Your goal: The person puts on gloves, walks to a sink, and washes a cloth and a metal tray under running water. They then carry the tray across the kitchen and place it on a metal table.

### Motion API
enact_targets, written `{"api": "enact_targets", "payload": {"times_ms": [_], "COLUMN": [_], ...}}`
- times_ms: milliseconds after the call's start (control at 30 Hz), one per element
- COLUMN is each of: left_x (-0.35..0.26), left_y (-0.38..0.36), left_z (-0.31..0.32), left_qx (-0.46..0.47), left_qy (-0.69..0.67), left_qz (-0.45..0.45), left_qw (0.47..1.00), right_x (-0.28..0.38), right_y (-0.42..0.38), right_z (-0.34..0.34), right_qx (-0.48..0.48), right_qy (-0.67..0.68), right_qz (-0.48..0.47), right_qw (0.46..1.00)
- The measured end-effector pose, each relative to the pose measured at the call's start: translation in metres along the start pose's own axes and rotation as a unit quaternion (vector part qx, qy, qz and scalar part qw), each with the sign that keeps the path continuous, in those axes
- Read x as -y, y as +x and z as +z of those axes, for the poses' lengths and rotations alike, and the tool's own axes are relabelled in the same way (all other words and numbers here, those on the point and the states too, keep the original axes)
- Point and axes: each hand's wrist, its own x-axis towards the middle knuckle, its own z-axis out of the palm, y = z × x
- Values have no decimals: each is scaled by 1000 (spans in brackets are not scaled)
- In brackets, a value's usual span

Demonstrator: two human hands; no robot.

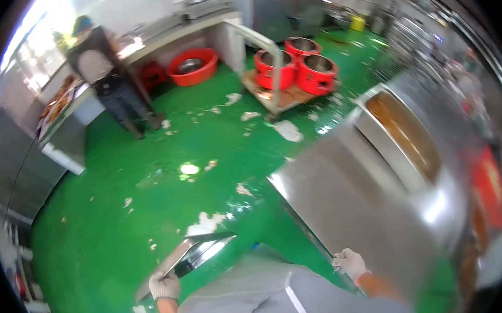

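My left hand [164,286], in a white knit glove, is closed around the rim of a shiny metal tray [177,260]. The tray hangs tilted at my left side above the green floor, and its far end points forward. On the right, my right hand [350,263], also gloved, is closed on the near edge of a stainless steel table [341,192]. Its fingertips are partly hidden there. A deep rectangular steel pan [394,146] with brownish liquid stands farther back on that table.
The wet green floor [115,188] has scattered white scraps. A cart [261,96] ahead carries several red pots [274,71]. A red tub [193,65] with a metal bowl sits under the back counter. A person [103,70] stands at the left counter. Blurred red items [490,185] lie right.
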Motion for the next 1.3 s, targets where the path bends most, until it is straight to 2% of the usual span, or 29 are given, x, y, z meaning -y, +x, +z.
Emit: {"api": "enact_targets", "payload": {"times_ms": [33, 67, 100, 133, 167, 267, 367, 433, 467, 500, 567, 667, 700, 733, 767, 833, 900, 1000, 1067, 1100, 1200, 1233, 1300], "left_x": [-30, -72, -114, -147, -180, -224, -241, -214, -210, -220, -243, -261, -280, -284, -295, -324, -335, -364, -368, -372, -426, -443, -443], "left_y": [17, 31, 45, 60, 75, 124, 176, 233, 259, 282, 321, 388, 406, 424, 441, 457, 483, 511, 524, 531, 518, 516, 538], "left_z": [3, 10, 17, 24, 31, 53, 80, 97, 102, 110, 132, 151, 160, 167, 178, 203, 233, 276, 304, 318, 362, 375, 417], "left_qx": [-2, -31, -88, -99, -144, -121, -94, -13, 32, 24, 11, 97, 97, 160, 200, 263, 313, 390, 439, 463, 413, 378, 373], "left_qy": [54, -104, -264, -440, -593, -618, -605, -578, -562, -550, -524, -394, -343, -294, -259, -201, -112, 42, 96, 114, 193, 231, 221], "left_qz": [49, -44, -123, -205, -281, -288, -247, -245, -245, -255, -289, -292, -299, -259, -246, -201, -163, -84, -13, 11, 64, 171, 175], "left_qw": [997, 993, 953, 868, 740, 721, 751, 778, 789, 795, 801, 866, 885, 906, 912, 922, 929, 916, 893, 879, 888, 880, 884], "right_x": [9, 39, 69, 100, 126, 169, 210, 196, 162, 124, 132, 154, 177, 205, 270, 294, 234, 260, 186, 179, 175, 178, 201], "right_y": [35, 70, 98, 130, 156, 217, 238, 256, 271, 289, 284, 268, 264, 257, 250, 251, 262, 268, 295, 311, 343, 350, 357], "right_z": [10, 20, 26, 29, 32, 26, 13, 17, 27, 38, 37, 45, 45, 43, 26, 15, 36, 11, 36, 33, 23, 20, -1], "right_qx": [-19, -32, -44, -29, -23, -42, -100, -87, -55, -28, 14, -1, -24, -46, -146, -127, -139, -125, -125, -98, -90, -84, -71], "right_qy": [68, 157, 243, 233, 225, 178, 117, 141, 61, -18, -118, -169, -152, -116, 104, 88, -11, 5, 147, 88, 158, 180, 219], "right_qz": [-25, 18, 68, 27, -9, -42, -10, 10, -21, -57, -14, 85, 129, 184, 307, 357, 291, 295, 292, 280, 223, 213, 232], "right_qw": [997, 987, 967, 972, 974, 982, 988, 986, 996, 998, 993, 982, 980, 975, 935, 921, 947, 947, 937, 951, 958, 957, 945]}}
